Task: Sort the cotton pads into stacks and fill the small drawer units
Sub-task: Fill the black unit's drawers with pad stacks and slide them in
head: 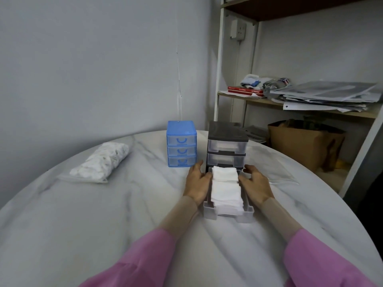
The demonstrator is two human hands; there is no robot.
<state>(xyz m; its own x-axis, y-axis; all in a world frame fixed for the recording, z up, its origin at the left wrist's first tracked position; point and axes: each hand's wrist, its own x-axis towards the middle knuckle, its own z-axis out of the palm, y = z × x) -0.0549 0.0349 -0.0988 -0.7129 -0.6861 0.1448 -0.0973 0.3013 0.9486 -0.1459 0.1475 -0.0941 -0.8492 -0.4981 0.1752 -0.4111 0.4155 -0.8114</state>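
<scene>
Now your left hand (198, 183) and right hand (256, 183) press relaxed fingers against the cotton pads (226, 189) filling the pulled-out bottom drawer (228, 214) of the grey drawer unit (227, 146) on the surface (103, 214).

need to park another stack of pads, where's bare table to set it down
Bare marble table lies near the front edge, between the bag of pads and the left hand. A smaller strip runs between that bag and the blue drawer unit. It is crowded round the open drawer of the grey unit.
</scene>
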